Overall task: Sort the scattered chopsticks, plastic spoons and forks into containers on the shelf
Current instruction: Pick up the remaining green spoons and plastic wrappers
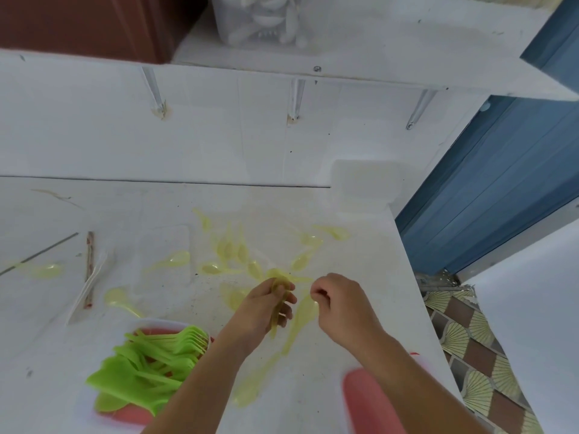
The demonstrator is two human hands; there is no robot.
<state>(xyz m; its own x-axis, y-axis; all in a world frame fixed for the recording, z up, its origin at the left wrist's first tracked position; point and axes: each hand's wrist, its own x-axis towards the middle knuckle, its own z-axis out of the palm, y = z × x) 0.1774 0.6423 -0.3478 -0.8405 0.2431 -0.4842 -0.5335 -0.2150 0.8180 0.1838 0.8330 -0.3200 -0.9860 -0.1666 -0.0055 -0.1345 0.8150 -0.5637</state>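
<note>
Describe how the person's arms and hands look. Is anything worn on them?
Both arms are bare as far as the picture shows: no sleeve covers the left arm or the right arm. The left hand and the right hand have no gloves. I see no watch, bracelet or ring, though the picture is a little blurred.

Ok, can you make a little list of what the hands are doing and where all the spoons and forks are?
left hand: grips a bunch of yellow spoons
right hand: fingers curled at another yellow spoon; grip unclear
loose spoons: yellow, scattered on the white table
green forks: piled in a red tub
chopsticks: in a wrapper, left part of the table
shelf: carries a clear container of white cutlery
</note>
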